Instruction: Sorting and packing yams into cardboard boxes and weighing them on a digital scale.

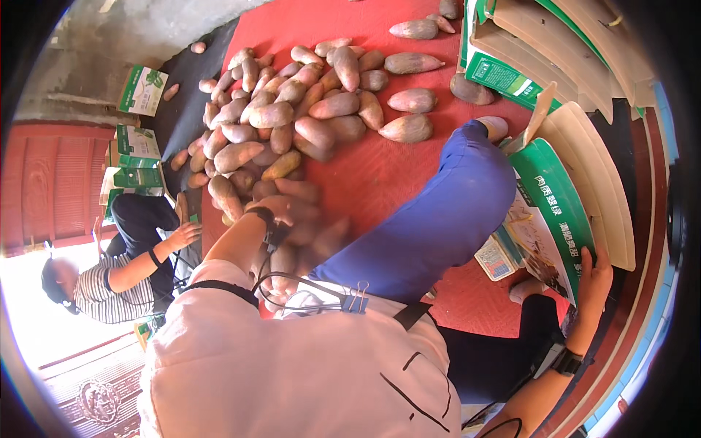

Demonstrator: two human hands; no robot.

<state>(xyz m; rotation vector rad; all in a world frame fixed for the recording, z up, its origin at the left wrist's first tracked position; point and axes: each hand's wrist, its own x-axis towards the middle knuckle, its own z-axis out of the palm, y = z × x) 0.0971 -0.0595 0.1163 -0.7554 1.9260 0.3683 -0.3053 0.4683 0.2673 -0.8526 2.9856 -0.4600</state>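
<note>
My left hand (276, 207) reaches into a large heap of reddish-brown root vegetables (271, 115), which look like sweet potatoes. The ones around the hand are blurred, and its fingers are partly hidden, so I cannot tell whether it grips one. At the right, my right hand (596, 274) is closed on the edge of an open green-and-white cardboard box (558, 191) bearing writing. The box's inside is mostly hidden from view. A digital scale (494, 260) with a keypad shows partly under the box. My bent leg (405, 230) lies between the heap and the box.
A red mat (378, 180) covers the floor under the heap. Several open cartons (542, 49) stand at the upper right, near loose roots (413, 63). A person (123, 279) in a striped shirt sits at the left beside more cartons (137, 148). A cable (274, 279) crosses my front.
</note>
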